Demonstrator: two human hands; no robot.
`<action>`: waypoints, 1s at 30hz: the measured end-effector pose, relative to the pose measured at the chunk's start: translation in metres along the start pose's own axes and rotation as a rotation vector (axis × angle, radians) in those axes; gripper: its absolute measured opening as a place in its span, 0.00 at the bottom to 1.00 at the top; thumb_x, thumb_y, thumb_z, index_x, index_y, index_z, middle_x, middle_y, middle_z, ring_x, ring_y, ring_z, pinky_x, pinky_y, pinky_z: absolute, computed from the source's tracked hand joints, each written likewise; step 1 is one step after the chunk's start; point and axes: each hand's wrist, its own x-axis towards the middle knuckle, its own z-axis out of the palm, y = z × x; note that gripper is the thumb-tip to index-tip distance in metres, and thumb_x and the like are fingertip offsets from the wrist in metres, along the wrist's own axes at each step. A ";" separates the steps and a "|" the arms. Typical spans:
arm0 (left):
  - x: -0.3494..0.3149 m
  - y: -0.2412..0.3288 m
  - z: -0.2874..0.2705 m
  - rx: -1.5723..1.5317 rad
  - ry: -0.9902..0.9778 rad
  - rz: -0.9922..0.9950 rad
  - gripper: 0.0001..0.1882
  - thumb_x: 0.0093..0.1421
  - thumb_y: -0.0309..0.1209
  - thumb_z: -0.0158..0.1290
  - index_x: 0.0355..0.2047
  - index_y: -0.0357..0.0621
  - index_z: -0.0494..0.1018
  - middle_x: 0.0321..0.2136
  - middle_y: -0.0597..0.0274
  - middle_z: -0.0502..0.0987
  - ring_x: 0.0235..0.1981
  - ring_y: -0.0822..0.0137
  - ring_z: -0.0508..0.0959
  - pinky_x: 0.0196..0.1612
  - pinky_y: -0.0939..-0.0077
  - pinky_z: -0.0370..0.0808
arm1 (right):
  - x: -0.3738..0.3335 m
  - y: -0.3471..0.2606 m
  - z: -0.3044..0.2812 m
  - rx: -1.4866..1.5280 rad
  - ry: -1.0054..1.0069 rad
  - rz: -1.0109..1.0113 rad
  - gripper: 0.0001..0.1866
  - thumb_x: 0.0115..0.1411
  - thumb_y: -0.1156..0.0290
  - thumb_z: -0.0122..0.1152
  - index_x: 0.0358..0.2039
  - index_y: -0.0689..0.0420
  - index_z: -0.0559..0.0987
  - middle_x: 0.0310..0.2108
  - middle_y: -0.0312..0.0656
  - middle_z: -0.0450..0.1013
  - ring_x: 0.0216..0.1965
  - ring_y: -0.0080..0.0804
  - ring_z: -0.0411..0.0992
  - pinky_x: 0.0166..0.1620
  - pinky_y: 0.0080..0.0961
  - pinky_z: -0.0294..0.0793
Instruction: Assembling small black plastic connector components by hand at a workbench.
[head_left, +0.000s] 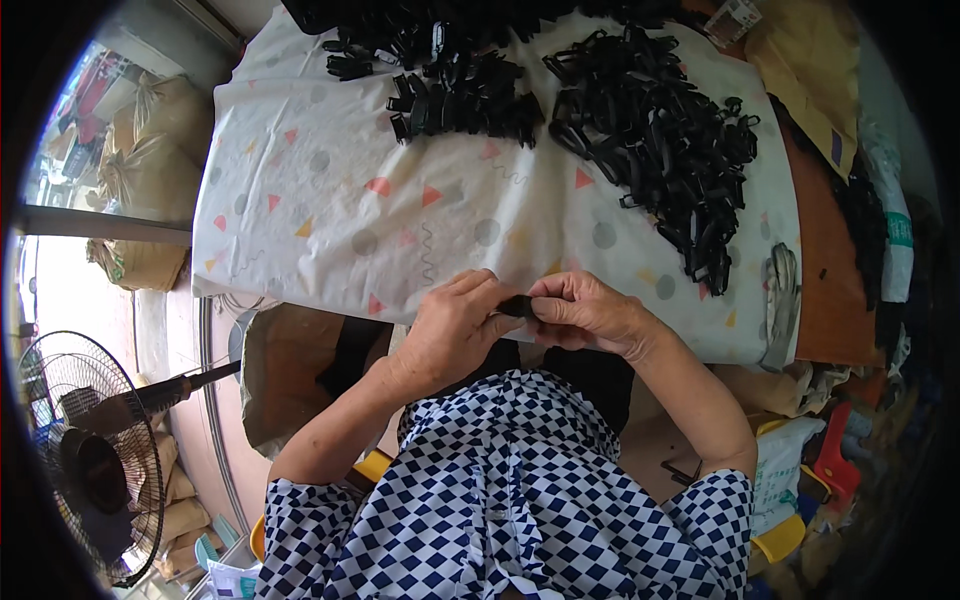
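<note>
Close to my body, at the near edge of the cloth-covered table (330, 240), both my hands meet around one small black piece (516, 306). It looks like a plastic part, but the fingers cover too much of it to tell its kind. My left hand (450, 328) pinches its left end between thumb and fingers. From the other side, my right hand (588, 312) grips it with thumb and forefinger. Beyond them lie a heap of small black clip-like parts (655, 140) at the right and another black heap (460, 105) toward the back middle.
A pair of grey-white gloves (779, 305) lies at the table's right edge, beside a bare brown board (830, 300). A brown paper bag (808, 80) sits at the far right corner. An open cardboard box (280, 375) stands below left, near a fan (95, 470).
</note>
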 end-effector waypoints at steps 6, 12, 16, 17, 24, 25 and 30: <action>-0.008 -0.020 0.014 -0.498 0.198 0.072 0.14 0.59 0.31 0.58 0.44 0.39 0.73 0.54 0.53 0.65 0.54 0.59 0.67 0.50 0.72 0.69 | 0.006 0.001 0.024 0.189 -0.280 -0.180 0.29 0.63 0.49 0.52 0.56 0.57 0.65 0.39 0.38 0.72 0.31 0.22 0.75 0.22 0.10 0.70; -0.038 -0.023 0.012 -0.898 0.181 -0.086 0.15 0.62 0.35 0.55 0.47 0.43 0.75 0.60 0.55 0.60 0.61 0.58 0.59 0.62 0.62 0.56 | 0.029 0.025 0.042 0.224 -0.459 -0.221 0.31 0.68 0.50 0.43 0.64 0.54 0.54 0.42 0.43 0.71 0.34 0.29 0.75 0.21 0.11 0.69; -0.052 -0.029 0.013 -1.003 0.234 -0.173 0.16 0.62 0.37 0.55 0.47 0.41 0.75 0.59 0.57 0.61 0.58 0.64 0.63 0.61 0.65 0.58 | 0.046 0.033 0.060 0.179 -0.306 -0.196 0.23 0.68 0.50 0.44 0.46 0.60 0.71 0.31 0.41 0.73 0.25 0.23 0.72 0.24 0.12 0.67; -0.056 -0.025 0.013 -1.074 0.272 -0.256 0.18 0.62 0.39 0.55 0.46 0.40 0.75 0.59 0.57 0.62 0.57 0.66 0.65 0.60 0.67 0.60 | 0.049 0.034 0.067 0.171 -0.308 -0.191 0.23 0.68 0.50 0.44 0.46 0.60 0.71 0.31 0.41 0.73 0.25 0.23 0.72 0.24 0.12 0.67; -0.087 -0.049 0.003 -0.934 0.351 -0.148 0.14 0.63 0.37 0.52 0.40 0.38 0.75 0.55 0.60 0.65 0.49 0.71 0.69 0.50 0.75 0.68 | 0.076 0.039 0.087 -0.084 -0.268 -0.089 0.28 0.63 0.45 0.51 0.47 0.60 0.72 0.26 0.36 0.73 0.23 0.20 0.72 0.28 0.13 0.70; -0.096 -0.042 -0.003 -1.003 0.387 -0.263 0.10 0.61 0.30 0.49 0.37 0.37 0.75 0.52 0.61 0.66 0.43 0.74 0.71 0.43 0.80 0.69 | 0.074 0.034 0.089 -0.269 -0.220 -0.153 0.27 0.63 0.48 0.54 0.46 0.61 0.72 0.28 0.37 0.73 0.25 0.22 0.73 0.30 0.16 0.72; -0.164 -0.082 -0.043 0.000 0.378 -0.395 0.09 0.50 0.26 0.57 0.32 0.37 0.74 0.39 0.56 0.74 0.40 0.60 0.75 0.44 0.68 0.72 | 0.040 -0.012 0.045 -0.730 0.270 -0.477 0.20 0.59 0.62 0.63 0.46 0.62 0.72 0.34 0.41 0.74 0.34 0.23 0.73 0.36 0.21 0.74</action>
